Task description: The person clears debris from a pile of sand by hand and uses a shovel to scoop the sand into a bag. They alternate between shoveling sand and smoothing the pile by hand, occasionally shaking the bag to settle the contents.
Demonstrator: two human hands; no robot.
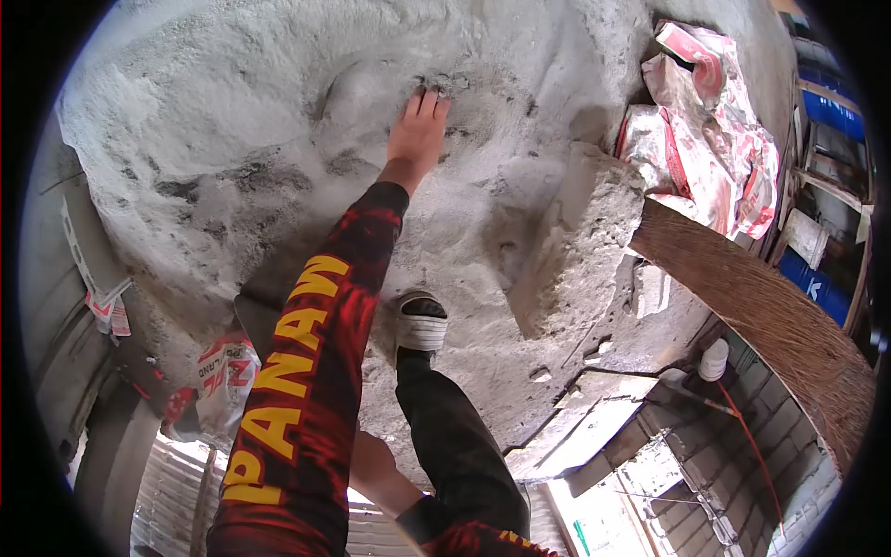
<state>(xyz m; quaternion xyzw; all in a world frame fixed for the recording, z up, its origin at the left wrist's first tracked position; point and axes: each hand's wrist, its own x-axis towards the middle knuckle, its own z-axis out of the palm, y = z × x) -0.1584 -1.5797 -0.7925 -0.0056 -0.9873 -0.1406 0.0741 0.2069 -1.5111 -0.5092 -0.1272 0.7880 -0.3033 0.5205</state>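
Note:
My left hand (418, 135) reaches out onto a mound of pale grey powdery material (251, 93), which looks like sand or cement. Its fingers are stretched out, with the tips in a small dark hollow of the mound. I cannot make out anything held there. My right hand (371, 464) is low in the view, and the left sleeve (306, 371) covers its fingers. Below the mound is my foot in a striped slipper (422, 330). A dark flat edge (260, 320) shows beside the left sleeve.
Crumpled red-and-white sacks (705, 130) lie at upper right, above a curved-looking brown board (752, 316). Another printed sack (227, 376) stands at lower left. Blue containers (812, 283) are at the right edge. A block wall (780, 446) and small rubble (540, 375) are at lower right.

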